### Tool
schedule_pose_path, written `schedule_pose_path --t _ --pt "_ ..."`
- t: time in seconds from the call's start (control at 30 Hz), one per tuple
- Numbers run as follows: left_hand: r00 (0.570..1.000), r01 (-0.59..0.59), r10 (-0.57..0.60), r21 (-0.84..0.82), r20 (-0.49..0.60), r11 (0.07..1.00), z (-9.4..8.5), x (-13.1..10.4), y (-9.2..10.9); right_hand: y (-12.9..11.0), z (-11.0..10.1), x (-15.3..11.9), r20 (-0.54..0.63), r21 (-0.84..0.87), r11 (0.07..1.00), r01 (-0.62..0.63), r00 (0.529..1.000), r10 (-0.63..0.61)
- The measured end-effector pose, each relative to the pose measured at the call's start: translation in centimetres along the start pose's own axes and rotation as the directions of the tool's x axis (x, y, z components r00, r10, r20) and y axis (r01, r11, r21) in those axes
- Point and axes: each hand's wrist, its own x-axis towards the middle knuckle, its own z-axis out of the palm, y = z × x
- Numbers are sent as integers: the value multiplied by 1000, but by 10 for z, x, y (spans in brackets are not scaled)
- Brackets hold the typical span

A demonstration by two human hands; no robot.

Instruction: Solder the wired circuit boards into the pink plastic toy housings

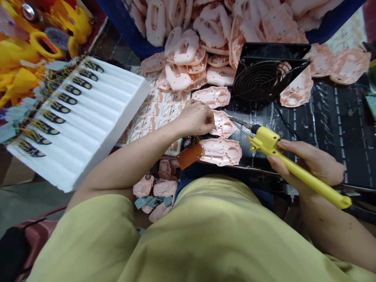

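Black fan [258, 80] stands beyond right fingers [293, 147] closed round yellow tool [311, 177]; left fingers [209, 120] curled, hold unclear.

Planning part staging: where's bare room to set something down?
Black tabletop, right of the fan, between pink shells above and right hand below. Also the foam tray, right of its wired modules. Crowded: around the left hand, and the blue bin, heaped with shells.

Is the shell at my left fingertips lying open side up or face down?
Open side up: the shell shows its hollow inside, with a raised rim and a round grille, beside the tip of the yellow iron.
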Motion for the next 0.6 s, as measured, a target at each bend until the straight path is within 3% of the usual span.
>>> schedule_pose_path --t 0.13,0.3,0.47,0.6 --pt "1000 2 -2 25 12 1000 -2 0 2 -2 2 2 47 -110 993 47 998 -42" --pt "999 7 -9 35 34 999 -5 0 5 -3 12 9 93 -6 981 194 977 -193" --pt "1000 1 -2 30 6 1000 -3 0 3 0 22 13 72 39 977 210 974 -213" --pt "1000 8 -9 22 8 1000 -2 0 3 2 15 14 119 76 963 260 956 -268"
